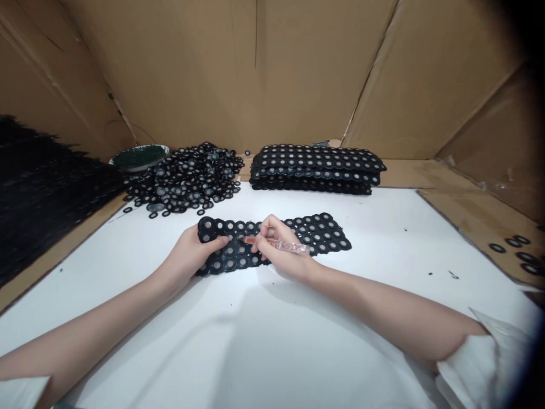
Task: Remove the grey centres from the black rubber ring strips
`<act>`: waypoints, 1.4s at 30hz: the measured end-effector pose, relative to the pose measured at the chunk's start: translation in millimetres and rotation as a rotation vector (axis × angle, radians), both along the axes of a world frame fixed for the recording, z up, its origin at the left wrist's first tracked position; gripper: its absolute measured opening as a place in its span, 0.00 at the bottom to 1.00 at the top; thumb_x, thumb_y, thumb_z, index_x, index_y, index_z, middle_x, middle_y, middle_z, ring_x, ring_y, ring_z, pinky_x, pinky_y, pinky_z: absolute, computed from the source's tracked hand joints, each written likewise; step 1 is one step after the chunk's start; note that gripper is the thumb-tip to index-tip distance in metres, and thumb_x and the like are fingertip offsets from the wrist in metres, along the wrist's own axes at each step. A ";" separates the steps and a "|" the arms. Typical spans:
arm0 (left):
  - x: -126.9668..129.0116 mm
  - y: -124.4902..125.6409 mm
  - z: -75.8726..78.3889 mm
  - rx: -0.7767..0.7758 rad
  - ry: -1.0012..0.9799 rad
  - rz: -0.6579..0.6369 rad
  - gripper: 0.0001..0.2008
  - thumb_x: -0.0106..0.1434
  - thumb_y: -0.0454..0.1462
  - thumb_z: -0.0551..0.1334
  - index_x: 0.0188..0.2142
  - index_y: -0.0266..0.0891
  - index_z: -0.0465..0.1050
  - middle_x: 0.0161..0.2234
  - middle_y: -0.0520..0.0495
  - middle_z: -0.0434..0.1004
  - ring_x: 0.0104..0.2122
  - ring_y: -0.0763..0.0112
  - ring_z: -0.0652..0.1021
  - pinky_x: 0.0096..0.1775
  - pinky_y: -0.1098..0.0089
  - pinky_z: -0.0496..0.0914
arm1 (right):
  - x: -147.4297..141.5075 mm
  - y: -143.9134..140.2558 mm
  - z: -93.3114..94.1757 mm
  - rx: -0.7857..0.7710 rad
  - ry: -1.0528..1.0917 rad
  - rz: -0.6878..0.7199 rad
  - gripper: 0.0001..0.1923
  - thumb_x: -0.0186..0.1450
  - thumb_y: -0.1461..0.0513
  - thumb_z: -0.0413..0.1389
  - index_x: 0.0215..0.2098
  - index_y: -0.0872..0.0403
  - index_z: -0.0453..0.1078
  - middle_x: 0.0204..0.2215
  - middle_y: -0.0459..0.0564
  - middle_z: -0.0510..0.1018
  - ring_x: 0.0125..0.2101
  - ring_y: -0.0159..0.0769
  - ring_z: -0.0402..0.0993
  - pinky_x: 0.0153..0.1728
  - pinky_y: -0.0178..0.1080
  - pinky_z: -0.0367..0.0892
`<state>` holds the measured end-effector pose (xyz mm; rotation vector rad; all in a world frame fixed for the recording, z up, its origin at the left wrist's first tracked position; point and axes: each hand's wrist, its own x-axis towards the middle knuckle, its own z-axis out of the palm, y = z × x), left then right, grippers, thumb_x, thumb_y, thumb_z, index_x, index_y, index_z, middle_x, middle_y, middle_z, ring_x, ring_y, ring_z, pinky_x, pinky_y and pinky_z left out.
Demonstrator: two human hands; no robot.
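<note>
A black sheet of joined round pieces with pale grey centres point(326, 233) lies across the white table in front of me. My left hand point(203, 247) grips its left end, the thumb pressed on top and the other fingers hidden beneath. Between the fingertips of my right hand point(279, 244) is a slim pen-like tool point(293, 247) with a clear barrel and a reddish front part. Its dark tip points left and meets the sheet near my left thumb, at one of the round pieces. Whether that tip is a blade or a point I cannot tell.
Loose black rings point(187, 179) form a heap at the back left, beside a dish point(140, 158) holding something dark green. Several similar sheets point(317, 167) are stacked at the back. More rings point(530, 261) lie on cardboard at right. Cardboard walls point(306, 74) enclose the table point(183, 352).
</note>
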<state>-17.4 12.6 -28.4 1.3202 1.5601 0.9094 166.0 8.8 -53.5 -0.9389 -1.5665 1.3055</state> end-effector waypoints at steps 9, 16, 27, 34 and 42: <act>1.7 -0.2 0.0 0.041 -0.066 0.033 0.22 0.45 0.35 0.64 0.41 0.42 0.63 0.33 0.50 0.72 0.31 0.67 0.74 0.32 0.68 0.67 | -7.3 2.0 0.1 0.036 -0.025 0.017 0.04 0.60 0.62 0.45 0.29 0.51 0.52 0.22 0.42 0.66 0.34 0.34 0.71 0.26 0.32 0.59; 11.6 -17.3 0.5 0.136 -0.037 0.158 0.16 0.46 0.34 0.62 0.37 0.40 0.64 0.31 0.52 0.70 0.30 0.68 0.72 0.30 0.70 0.66 | -14.7 -1.9 5.2 0.177 -0.234 -0.053 0.03 0.58 0.63 0.45 0.28 0.52 0.52 0.19 0.39 0.61 0.20 0.26 0.60 0.21 0.30 0.53; 4.3 -14.0 16.3 0.078 -0.034 -0.028 0.17 0.46 0.35 0.62 0.38 0.41 0.65 0.35 0.51 0.72 0.34 0.65 0.73 0.33 0.69 0.66 | -6.0 0.6 16.2 0.139 -0.114 -0.015 0.03 0.63 0.60 0.42 0.34 0.50 0.54 0.21 0.42 0.67 0.24 0.30 0.65 0.24 0.31 0.57; -3.2 -5.3 21.9 -0.031 -0.187 -0.122 0.22 0.44 0.34 0.63 0.42 0.40 0.66 0.38 0.46 0.73 0.37 0.60 0.74 0.38 0.61 0.68 | 42.3 39.4 15.7 0.556 -0.756 -0.390 0.07 0.61 0.60 0.47 0.36 0.53 0.62 0.23 0.46 0.71 0.25 0.34 0.66 0.29 0.35 0.56; -11.6 -0.3 27.2 -0.102 -0.303 -0.247 0.25 0.43 0.30 0.60 0.44 0.41 0.65 0.40 0.46 0.74 0.39 0.60 0.74 0.39 0.62 0.69 | 56.5 55.5 4.8 0.440 -1.080 -0.480 0.10 0.60 0.62 0.47 0.40 0.56 0.63 0.32 0.53 0.75 0.33 0.39 0.71 0.31 0.36 0.59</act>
